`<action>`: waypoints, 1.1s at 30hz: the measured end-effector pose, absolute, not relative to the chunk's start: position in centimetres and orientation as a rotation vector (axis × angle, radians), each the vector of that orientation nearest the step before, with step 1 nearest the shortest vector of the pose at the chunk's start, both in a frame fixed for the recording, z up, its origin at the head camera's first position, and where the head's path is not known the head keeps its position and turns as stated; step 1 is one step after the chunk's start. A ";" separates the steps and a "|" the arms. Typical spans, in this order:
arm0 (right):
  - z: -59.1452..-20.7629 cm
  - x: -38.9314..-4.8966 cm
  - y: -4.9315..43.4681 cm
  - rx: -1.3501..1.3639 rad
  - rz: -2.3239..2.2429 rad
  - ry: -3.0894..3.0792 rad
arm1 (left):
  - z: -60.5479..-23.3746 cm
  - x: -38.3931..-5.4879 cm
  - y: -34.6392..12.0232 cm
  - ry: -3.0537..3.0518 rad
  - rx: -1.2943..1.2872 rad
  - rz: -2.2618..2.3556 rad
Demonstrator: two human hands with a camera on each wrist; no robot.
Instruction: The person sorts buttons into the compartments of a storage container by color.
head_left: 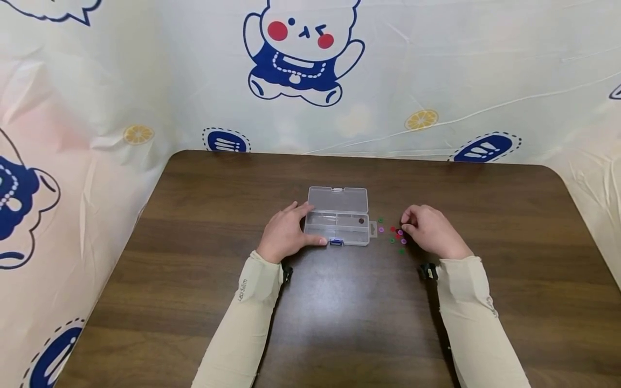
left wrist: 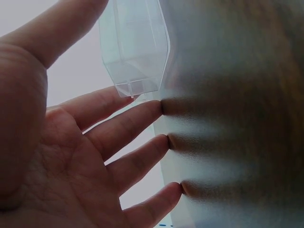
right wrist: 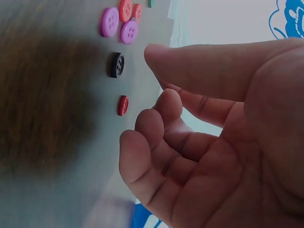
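Note:
A clear plastic compartment box lies on the table with its lid folded back. One dark button sits in a right-hand compartment. My left hand holds the box's left end, thumb along the front edge and index finger at the back. The left wrist view shows the box's end between thumb and fingers, other fingertips on the table. My right hand hovers over loose buttons, its fingers bent and thumb apart from them. Below it lie a black button and a red button.
Purple buttons, red ones and green ones are scattered between the box and my right hand. A hanging tab juts from the box's right side. The brown table meets a printed cloth at its back edge.

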State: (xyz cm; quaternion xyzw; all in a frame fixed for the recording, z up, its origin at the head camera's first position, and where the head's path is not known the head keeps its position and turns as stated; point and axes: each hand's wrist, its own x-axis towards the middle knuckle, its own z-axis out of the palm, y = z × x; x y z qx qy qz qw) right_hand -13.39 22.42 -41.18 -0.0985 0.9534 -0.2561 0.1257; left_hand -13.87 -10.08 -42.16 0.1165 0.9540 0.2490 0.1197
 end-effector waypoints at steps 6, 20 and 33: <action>-41.2 -13.3 22.7 -0.311 -0.733 2.744 | -42.1 -13.8 -10.1 2.784 0.331 0.729; -41.7 -13.0 23.1 -0.339 -0.717 2.718 | -42.1 -13.6 -10.3 2.784 0.325 0.734; -41.8 -12.7 23.4 -0.339 -0.720 2.717 | -42.1 -13.7 -10.1 2.787 0.339 0.722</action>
